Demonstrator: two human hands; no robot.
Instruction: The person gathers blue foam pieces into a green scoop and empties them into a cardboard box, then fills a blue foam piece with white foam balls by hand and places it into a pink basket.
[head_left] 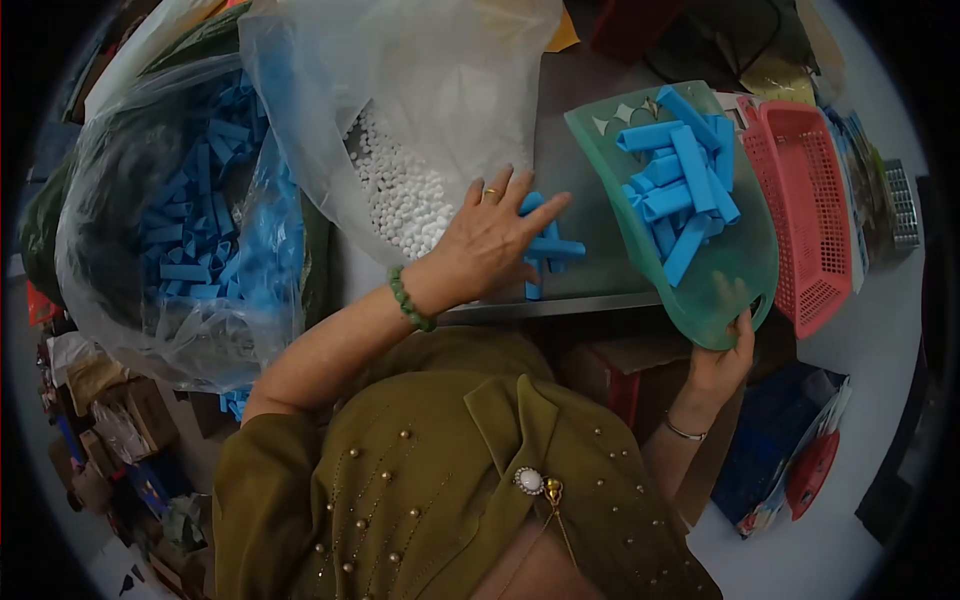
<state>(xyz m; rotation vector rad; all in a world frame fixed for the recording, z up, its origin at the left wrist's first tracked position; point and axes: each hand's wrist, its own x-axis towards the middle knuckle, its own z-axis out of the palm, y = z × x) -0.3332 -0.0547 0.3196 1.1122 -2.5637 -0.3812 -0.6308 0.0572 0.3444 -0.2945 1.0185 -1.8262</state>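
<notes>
My left hand (485,240), with a green bead bracelet, is spread palm down over the metal table's front part. Its fingers are apart and reach over a few blue folded pieces (560,248), which they partly hide. My right hand (728,350) grips the near end of a translucent green scoop (745,255), some fingers showing through the plastic. Several blue stick-like pieces (692,170) lie heaped in the scoop. Left of my left hand, small white beads (400,195) spill inside a clear plastic bag (450,100).
A large plastic-lined bag (100,290) full of blue pieces (190,220) stands at the left. A pink basket (800,200) is right of the scoop. Below the table's front edge (560,306) are cardboard and, at lower right, a dark blue bag (770,440).
</notes>
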